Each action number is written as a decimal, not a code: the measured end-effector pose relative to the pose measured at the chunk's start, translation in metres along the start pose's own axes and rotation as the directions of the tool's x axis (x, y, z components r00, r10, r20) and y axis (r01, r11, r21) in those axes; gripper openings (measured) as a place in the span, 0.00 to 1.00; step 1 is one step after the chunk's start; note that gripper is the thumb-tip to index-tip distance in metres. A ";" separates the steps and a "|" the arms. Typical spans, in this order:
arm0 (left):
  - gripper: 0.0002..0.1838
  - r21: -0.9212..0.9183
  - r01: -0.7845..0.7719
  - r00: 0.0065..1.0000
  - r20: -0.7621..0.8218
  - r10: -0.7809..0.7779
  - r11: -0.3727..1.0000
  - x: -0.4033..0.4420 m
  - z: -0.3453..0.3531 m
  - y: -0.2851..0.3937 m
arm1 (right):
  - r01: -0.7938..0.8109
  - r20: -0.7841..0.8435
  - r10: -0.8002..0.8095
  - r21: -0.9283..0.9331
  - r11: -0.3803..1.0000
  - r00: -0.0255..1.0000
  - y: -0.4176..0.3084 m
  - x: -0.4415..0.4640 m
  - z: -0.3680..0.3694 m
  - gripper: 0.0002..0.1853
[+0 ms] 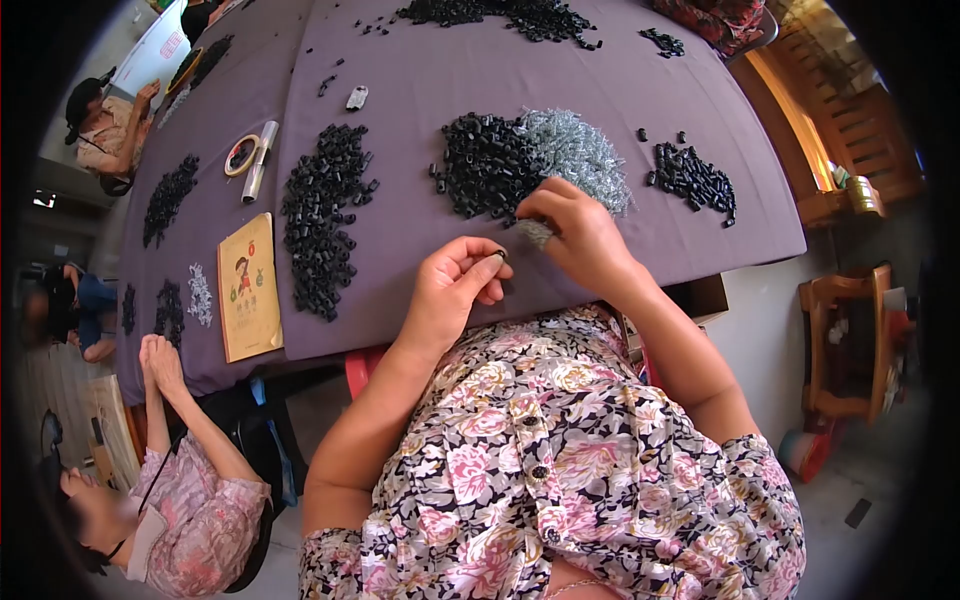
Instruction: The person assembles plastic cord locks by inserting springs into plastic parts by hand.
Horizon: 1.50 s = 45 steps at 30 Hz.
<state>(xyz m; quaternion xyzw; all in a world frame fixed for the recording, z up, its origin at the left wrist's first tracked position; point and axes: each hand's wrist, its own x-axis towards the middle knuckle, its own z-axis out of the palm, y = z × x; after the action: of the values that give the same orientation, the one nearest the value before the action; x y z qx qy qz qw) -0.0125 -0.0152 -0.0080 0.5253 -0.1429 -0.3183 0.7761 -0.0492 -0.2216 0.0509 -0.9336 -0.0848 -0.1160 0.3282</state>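
My left hand is closed in a pinch on a small black part, just above the table's near edge. To its right, my right hand bends over the near side of the piles, its fingers closed around some small clear pieces. Beyond my hands lies a heap of black parts, touching a heap of clear pieces on its right. A long pile of black parts spreads out to the left of my left hand.
On the purple-grey tablecloth lie a yellow booklet, a tape roll, a clear roll and a right-hand black pile. Co-workers sit along the left side, one person's hands at the edge. A wooden chair stands right.
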 end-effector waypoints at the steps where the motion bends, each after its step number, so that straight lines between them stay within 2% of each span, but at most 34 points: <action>1: 0.08 -0.014 0.003 1.000 -0.015 -0.003 1.000 0.000 0.000 -0.001 | 0.087 -0.025 -0.090 -0.090 0.992 0.996 0.003 0.003 0.006 0.13; 5: 0.08 -0.062 -0.007 1.000 -0.023 0.006 0.998 -0.003 -0.002 -0.001 | 0.146 0.002 -0.153 -0.301 0.942 0.988 0.006 0.012 0.026 0.13; 9: 0.08 -0.095 -0.022 0.999 -0.043 0.018 0.995 -0.003 -0.002 -0.002 | 0.169 -0.025 -0.184 -0.290 0.942 0.983 0.003 0.011 0.026 0.13; 12: 0.09 -0.102 -0.032 0.997 -0.066 0.025 0.994 -0.002 -0.001 -0.003 | 0.047 -0.042 -0.043 0.084 0.995 0.998 -0.004 0.000 0.016 0.14; 13: 0.09 -0.103 -0.032 0.997 -0.070 0.024 0.994 -0.002 -0.001 -0.003 | -0.060 0.014 0.059 0.153 0.986 0.998 -0.006 -0.003 0.011 0.14; 15: 0.09 -0.064 -0.029 0.998 -0.060 0.025 0.998 -0.003 0.000 -0.003 | -0.277 0.136 0.249 0.268 0.923 0.959 -0.010 -0.008 0.003 0.15; 16: 0.09 -0.043 -0.029 0.998 -0.052 0.027 0.999 -0.002 0.002 -0.003 | -0.261 0.090 0.247 0.440 0.859 0.965 -0.005 -0.011 0.007 0.12; 19: 0.09 0.011 -0.020 0.999 -0.041 0.020 1.000 -0.001 0.006 -0.001 | -0.365 0.196 0.308 0.546 0.754 0.931 -0.008 -0.015 0.005 0.13; 22: 0.09 0.034 -0.017 0.999 -0.039 0.019 0.999 0.000 0.008 0.000 | -0.320 0.215 0.240 0.541 0.777 0.947 -0.008 -0.017 0.004 0.12; 25: 0.09 0.043 -0.025 0.999 -0.040 0.026 0.999 0.000 0.009 0.000 | -0.224 0.202 0.134 0.532 0.816 0.970 -0.008 -0.019 0.003 0.17; 28: 0.09 0.066 -0.017 1.000 -0.022 0.018 0.998 0.000 0.009 0.000 | -0.358 0.263 0.246 0.607 0.710 0.933 -0.011 -0.021 0.004 0.17; 31: 0.08 0.107 0.000 0.999 -0.033 0.004 0.994 -0.001 0.011 0.003 | -0.336 0.233 0.242 0.605 0.722 0.942 -0.013 -0.021 0.000 0.19; 32: 0.08 0.129 0.009 0.999 -0.042 -0.003 0.992 -0.002 0.013 0.004 | -0.282 0.190 0.209 0.568 0.773 0.959 -0.012 -0.021 0.001 0.19; 34: 0.07 0.173 0.028 0.998 -0.061 -0.018 0.985 -0.002 0.017 0.006 | -0.171 0.110 0.135 0.481 0.860 0.985 -0.010 -0.023 0.004 0.20; 37: 0.06 0.266 0.022 0.997 -0.075 -0.002 0.964 -0.004 0.021 0.004 | -0.088 0.111 0.061 0.257 0.963 0.992 -0.021 -0.023 -0.004 0.19; 40: 0.08 0.249 0.026 0.998 -0.058 -0.012 0.968 -0.003 0.018 0.000 | -0.083 0.155 0.055 0.177 0.981 0.986 -0.030 -0.021 -0.011 0.20; 45: 0.09 0.304 0.016 0.998 -0.057 0.001 0.953 -0.003 0.020 0.000 | 0.037 0.137 -0.052 0.105 0.994 0.989 -0.028 -0.021 -0.008 0.20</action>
<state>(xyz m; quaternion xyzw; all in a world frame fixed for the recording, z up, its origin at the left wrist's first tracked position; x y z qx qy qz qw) -0.0258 -0.0275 0.0001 0.6477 -0.1662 -0.2807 0.6886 -0.0773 -0.2069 0.0681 -0.9194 -0.1342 -0.0533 0.3659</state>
